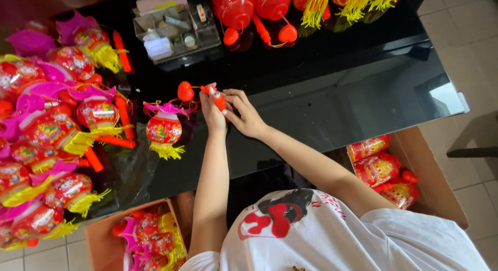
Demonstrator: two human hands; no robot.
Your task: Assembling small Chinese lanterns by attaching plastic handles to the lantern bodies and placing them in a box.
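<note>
Both hands, left hand [211, 114] and right hand [245, 115], grip a red handle [218, 99] in closed fingers, its lantern [164, 130] lying just left, finished lanterns [52, 131] piled beyond.

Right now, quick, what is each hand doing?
Left hand: fingers closed around the small red plastic lantern handle.
Right hand: fingers pinching the same handle.

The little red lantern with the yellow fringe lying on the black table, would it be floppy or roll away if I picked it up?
The small round red lantern with yellow tassel fringe probably feels light, since it looks thin and hollow. Its fringe would likely flop. Its rounded body might roll on the glossy black table, though the pink frill could stop it.
</note>
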